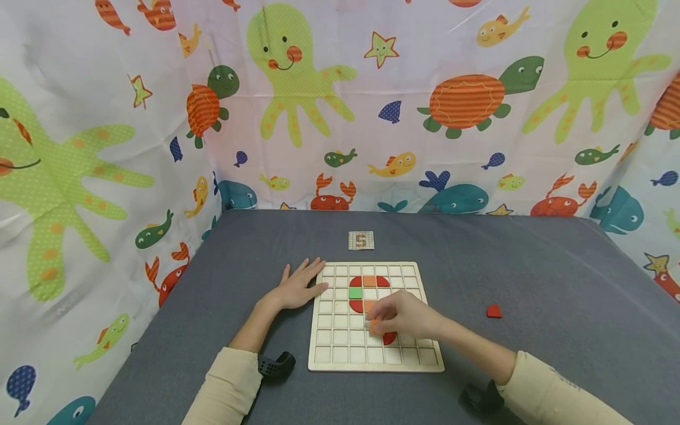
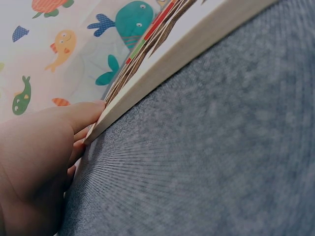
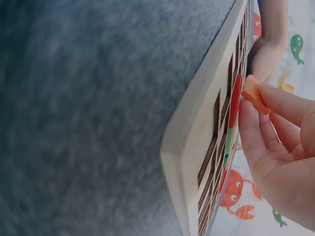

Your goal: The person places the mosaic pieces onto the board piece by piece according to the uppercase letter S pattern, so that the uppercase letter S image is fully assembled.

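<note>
A wooden grid board (image 1: 324, 355) lies on the grey cloth, with shallow square cells. Several flat tiles sit in its upper and middle cells: an orange square (image 1: 369, 281), a green square (image 1: 355, 293) and red rounded pieces (image 1: 355, 306). My right hand (image 1: 409, 316) pinches another orange square tile (image 3: 253, 93) between thumb and fingers, tilted close over the cells. A red rounded tile (image 1: 390, 338) shows from under that hand, which hides some cells. My left hand (image 1: 294, 287) lies with spread fingers at the board's upper left edge, its thumb touching the rim.
Behind the board is a small card (image 1: 361, 240) printed with a grid and an S-like figure. A loose red tile (image 1: 494, 311) lies on the cloth to the right. A curtain (image 1: 319, 171) with sea animals hangs behind and beside the table.
</note>
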`<action>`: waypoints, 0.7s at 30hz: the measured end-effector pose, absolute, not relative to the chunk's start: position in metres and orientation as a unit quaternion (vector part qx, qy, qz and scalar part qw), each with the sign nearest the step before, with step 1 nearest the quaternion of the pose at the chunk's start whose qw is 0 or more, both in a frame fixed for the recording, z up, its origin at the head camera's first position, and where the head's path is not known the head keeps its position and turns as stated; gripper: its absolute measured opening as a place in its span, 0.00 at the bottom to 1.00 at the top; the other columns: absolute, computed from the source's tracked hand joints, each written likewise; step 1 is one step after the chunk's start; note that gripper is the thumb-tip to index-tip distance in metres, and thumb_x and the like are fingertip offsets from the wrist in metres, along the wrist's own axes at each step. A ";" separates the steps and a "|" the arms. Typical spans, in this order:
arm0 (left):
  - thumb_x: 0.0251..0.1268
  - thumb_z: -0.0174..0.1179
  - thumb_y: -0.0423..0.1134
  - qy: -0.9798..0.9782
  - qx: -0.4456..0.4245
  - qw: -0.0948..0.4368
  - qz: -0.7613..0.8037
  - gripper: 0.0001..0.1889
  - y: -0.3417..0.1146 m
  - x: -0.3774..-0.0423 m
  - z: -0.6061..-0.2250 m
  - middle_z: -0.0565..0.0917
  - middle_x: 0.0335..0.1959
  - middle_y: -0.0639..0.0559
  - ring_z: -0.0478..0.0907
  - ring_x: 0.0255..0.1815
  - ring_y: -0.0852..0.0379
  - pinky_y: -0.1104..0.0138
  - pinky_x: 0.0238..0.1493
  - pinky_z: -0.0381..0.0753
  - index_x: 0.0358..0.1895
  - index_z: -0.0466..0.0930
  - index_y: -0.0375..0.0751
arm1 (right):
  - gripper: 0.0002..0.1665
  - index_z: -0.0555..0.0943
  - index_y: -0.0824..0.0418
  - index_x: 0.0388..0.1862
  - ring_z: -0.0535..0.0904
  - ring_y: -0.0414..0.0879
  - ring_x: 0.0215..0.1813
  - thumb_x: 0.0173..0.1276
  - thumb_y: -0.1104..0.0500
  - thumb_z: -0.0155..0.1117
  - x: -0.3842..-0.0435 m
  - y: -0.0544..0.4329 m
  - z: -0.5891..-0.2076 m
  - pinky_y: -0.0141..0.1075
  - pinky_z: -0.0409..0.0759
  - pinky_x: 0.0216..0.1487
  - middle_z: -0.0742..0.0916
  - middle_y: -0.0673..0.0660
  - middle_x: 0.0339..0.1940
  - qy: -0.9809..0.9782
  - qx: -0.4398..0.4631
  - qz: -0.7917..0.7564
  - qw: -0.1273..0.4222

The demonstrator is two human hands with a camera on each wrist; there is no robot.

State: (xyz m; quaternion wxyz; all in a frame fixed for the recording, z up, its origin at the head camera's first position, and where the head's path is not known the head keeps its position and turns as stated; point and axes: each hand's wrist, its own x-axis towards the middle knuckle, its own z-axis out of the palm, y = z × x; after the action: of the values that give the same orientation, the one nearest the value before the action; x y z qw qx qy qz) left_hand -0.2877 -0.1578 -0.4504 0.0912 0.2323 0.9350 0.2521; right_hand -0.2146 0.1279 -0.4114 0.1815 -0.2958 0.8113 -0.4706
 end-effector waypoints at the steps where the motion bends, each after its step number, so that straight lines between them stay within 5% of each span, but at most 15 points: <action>1: 0.73 0.47 0.54 0.934 0.233 0.091 0.253 0.35 -0.158 -0.288 -0.450 0.51 0.76 0.45 0.39 0.76 0.44 0.41 0.66 0.26 0.76 0.51 0.42 | 0.08 0.85 0.69 0.39 0.80 0.43 0.32 0.59 0.69 0.69 -0.214 0.127 -0.412 0.32 0.78 0.35 0.86 0.53 0.28 0.811 -0.301 -0.468 0.181; 21: 0.74 0.48 0.53 0.933 0.238 0.087 0.255 0.34 -0.157 -0.286 -0.448 0.52 0.75 0.43 0.39 0.75 0.42 0.39 0.66 0.27 0.75 0.52 0.39 | 0.07 0.85 0.65 0.36 0.80 0.39 0.29 0.58 0.72 0.67 -0.210 0.122 -0.412 0.30 0.78 0.33 0.84 0.49 0.26 0.825 -0.324 -0.429 0.173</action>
State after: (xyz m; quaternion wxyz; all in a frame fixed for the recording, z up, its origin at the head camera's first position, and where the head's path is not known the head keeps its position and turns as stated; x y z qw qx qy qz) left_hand -0.2860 -0.1570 -0.4477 0.0866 0.2378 0.9332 0.2552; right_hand -0.2098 0.1222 -0.4118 0.1731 -0.3237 0.8255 -0.4288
